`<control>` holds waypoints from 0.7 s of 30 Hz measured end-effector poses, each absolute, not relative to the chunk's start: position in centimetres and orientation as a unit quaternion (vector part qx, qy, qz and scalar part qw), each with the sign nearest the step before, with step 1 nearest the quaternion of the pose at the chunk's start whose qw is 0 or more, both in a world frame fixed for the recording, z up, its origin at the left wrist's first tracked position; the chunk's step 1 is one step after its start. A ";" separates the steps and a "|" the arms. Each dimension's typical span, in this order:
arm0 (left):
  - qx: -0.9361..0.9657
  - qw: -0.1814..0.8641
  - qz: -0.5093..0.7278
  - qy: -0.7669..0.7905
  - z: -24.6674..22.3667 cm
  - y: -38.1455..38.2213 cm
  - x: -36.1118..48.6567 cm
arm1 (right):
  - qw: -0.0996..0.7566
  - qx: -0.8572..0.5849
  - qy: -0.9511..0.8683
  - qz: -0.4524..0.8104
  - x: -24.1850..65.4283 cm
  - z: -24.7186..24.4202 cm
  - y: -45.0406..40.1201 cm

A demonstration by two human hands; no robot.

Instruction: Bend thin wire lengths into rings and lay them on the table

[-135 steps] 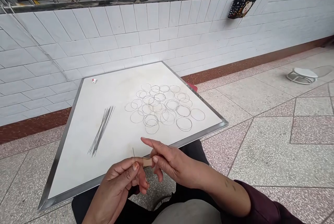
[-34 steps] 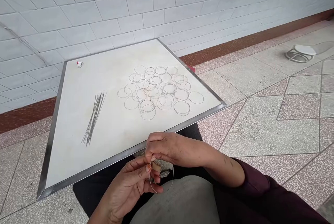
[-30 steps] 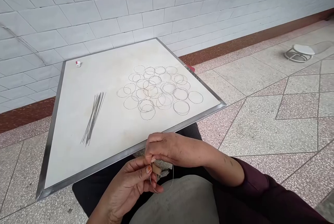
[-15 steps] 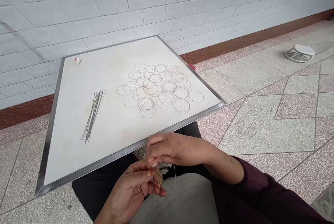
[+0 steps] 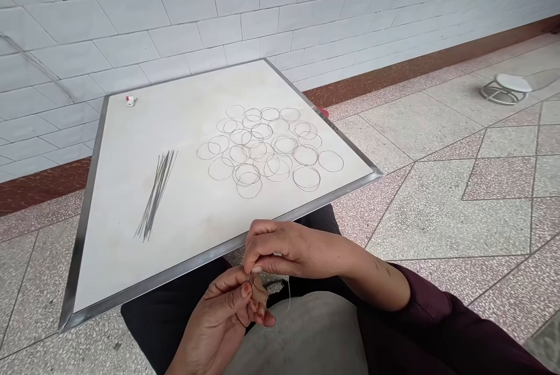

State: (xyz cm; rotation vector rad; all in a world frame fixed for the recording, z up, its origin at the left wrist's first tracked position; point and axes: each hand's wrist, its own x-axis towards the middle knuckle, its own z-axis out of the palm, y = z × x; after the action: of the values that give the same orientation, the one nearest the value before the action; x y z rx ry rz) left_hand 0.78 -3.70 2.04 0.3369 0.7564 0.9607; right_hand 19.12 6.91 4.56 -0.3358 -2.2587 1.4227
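Over my lap, just below the table's front edge, both hands work close together on a thin wire (image 5: 289,296). My left hand (image 5: 223,308) pinches it between thumb and forefinger, with a small tan piece (image 5: 259,291), its kind unclear, lying against the fingers. From above and to the right, my right hand (image 5: 275,249) pinches the wire close to the left fingertips. Part of the wire curves down below the right hand; the rest is hidden by fingers. Many thin wire rings (image 5: 262,150) lie overlapping on the table. To their left rests a bundle of straight wires (image 5: 156,195).
The white table (image 5: 188,112) has a metal edge and stands near a tiled wall (image 5: 175,10). A small white and red object (image 5: 130,101) sits at its back left corner. A white stool (image 5: 507,88) is on the floor at right.
Both hands have shifted slightly to the left with the wire, and its hanging part looks straighter. The rings and the straight wires lie as before.
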 end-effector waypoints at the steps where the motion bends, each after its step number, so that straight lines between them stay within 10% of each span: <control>1: 0.156 0.807 0.450 0.350 2.0 -3.8 0.8 | 0.226 -0.122 -0.815 0.519 19.1 4.6 6.9; 21: 0.212 0.697 0.608 0.316 1.2 -4.6 1.2 | 0.285 -0.287 -0.729 0.553 17.8 4.4 5.6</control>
State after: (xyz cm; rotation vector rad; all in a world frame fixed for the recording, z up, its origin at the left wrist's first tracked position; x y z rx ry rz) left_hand 1.17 -4.61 1.18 0.4725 0.7052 1.3564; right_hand 17.82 5.57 4.43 -0.7670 -1.9486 1.4792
